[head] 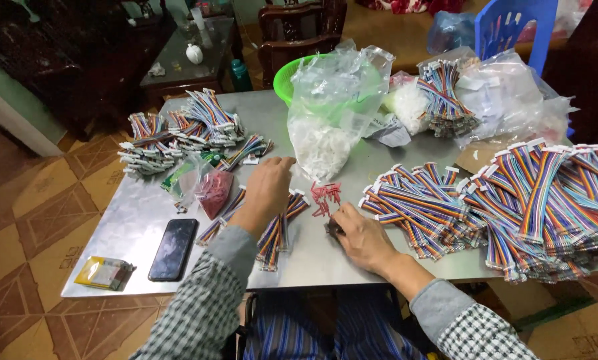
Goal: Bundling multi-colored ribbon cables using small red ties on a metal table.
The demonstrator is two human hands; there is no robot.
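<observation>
Two hands (267,190), flat striped ribbon cables (279,230)

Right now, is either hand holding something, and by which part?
The right hand pinches a small dark piece at its end with the fingertips; what it is cannot be told. The left hand holds nothing and rests on rainbow ribbon cables.

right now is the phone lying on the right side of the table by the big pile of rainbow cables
No, the black phone lies near the table's left front edge, beside the left hand's sleeve, far from the big cable pile.
</observation>
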